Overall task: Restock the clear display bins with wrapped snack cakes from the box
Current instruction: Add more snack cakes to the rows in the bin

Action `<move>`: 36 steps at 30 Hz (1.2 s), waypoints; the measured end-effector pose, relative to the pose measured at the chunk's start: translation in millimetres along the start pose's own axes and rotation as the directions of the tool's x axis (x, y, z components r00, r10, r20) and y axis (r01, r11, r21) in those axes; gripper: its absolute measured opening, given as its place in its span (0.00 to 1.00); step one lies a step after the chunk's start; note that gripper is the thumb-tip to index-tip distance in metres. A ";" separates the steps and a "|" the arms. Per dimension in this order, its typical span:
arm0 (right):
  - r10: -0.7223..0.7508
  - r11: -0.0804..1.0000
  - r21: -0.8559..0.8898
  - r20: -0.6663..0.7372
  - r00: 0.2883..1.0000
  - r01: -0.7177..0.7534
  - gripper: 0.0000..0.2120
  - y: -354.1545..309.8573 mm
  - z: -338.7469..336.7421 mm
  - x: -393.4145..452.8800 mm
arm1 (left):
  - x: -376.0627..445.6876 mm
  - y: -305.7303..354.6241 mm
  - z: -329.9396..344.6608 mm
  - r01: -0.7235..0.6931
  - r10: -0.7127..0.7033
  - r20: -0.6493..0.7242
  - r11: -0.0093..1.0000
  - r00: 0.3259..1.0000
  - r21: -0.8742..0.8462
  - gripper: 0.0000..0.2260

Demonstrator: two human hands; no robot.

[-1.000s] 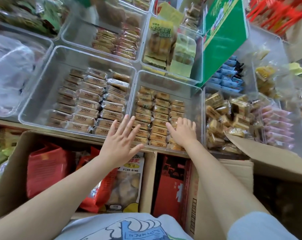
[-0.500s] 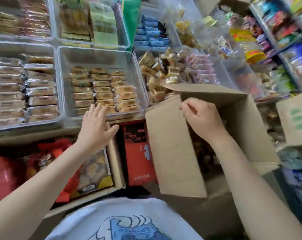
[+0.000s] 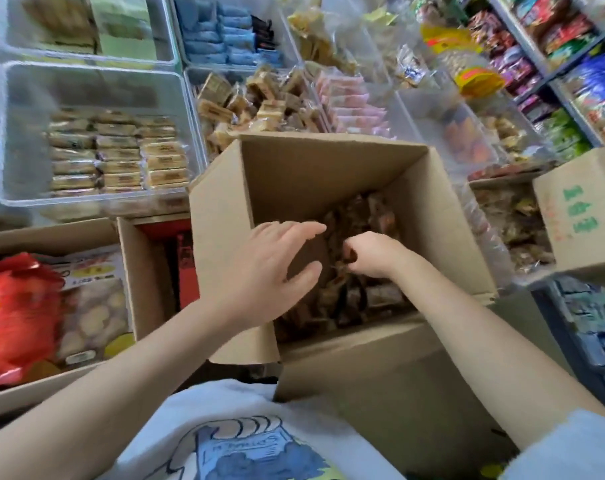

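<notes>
- You get bright, even, diffuse light with soft shadows.
- The open brown cardboard box (image 3: 329, 174) stays dim inside.
- Motion blur smears the clear plastic bins (image 3: 96, 81).
- Wide-angle distortion bends the packed shelves (image 3: 571, 64) at your right edge.

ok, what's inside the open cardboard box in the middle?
The cardboard box holds a loose pile of dark brown wrapped snack cakes. The left hand and right hand reach in and cover part of it; how deep it goes is hidden.

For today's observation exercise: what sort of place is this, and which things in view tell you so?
Most likely a snack shop: clear display bins of wrapped cakes, shelves of packaged snacks, and an open stock box that both hands reach into.
</notes>
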State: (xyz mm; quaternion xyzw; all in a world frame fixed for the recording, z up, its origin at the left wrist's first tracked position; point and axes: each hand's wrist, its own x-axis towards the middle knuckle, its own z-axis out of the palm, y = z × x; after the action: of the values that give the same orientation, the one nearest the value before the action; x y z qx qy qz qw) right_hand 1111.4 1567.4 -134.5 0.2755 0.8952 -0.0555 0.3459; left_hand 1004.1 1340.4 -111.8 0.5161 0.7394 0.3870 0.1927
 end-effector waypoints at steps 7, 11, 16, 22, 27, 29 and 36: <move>0.034 0.853 -0.492 0.380 0.924 0.171 0.38 48.1 61.2 31.1 | 10.2 2.2 32.5 0.066 -0.046 -0.062 0.918 0.997 0.390 0.15; -0.061 0.864 -0.434 0.413 0.908 0.256 0.31 45.6 68.3 29.4 | 9.3 1.9 33.0 0.068 -0.034 -0.093 0.915 0.995 0.398 0.14; -0.213 0.944 0.311 0.318 0.924 0.110 0.27 46.1 32.6 23.4 | 11.9 1.7 33.8 0.079 -0.021 -0.156 0.924 0.988 0.374 0.13; -0.512 -0.182 0.982 -0.136 0.848 0.047 0.25 8.1 -18.4 -10.3 | 13.9 8.2 24.1 0.132 -0.111 -0.189 0.986 0.976 0.102 0.32; -0.512 -0.310 0.944 -0.266 0.817 0.113 0.24 -51.3 -61.4 -29.7 | 12.6 5.9 -15.0 0.065 -0.100 -0.354 0.992 0.930 -0.110 0.28; -0.495 -0.154 0.974 -0.223 0.840 0.167 0.29 -78.6 -77.0 -36.4 | 7.5 -2.8 -45.7 0.080 -0.195 -0.444 0.961 0.874 -0.264 0.18; -0.224 0.413 0.746 -0.472 0.853 0.522 0.16 -189.9 -122.6 -31.7 | -44.6 -81.7 -154.5 0.262 -0.567 -0.232 0.654 0.790 -0.709 0.07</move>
State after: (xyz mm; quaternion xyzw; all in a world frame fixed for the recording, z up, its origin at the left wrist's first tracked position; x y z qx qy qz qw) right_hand 957.5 1428.7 -38.7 0.2047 0.8273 -0.5232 0.0025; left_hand 865.7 1228.4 -83.1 0.1290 0.6835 0.6645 0.2731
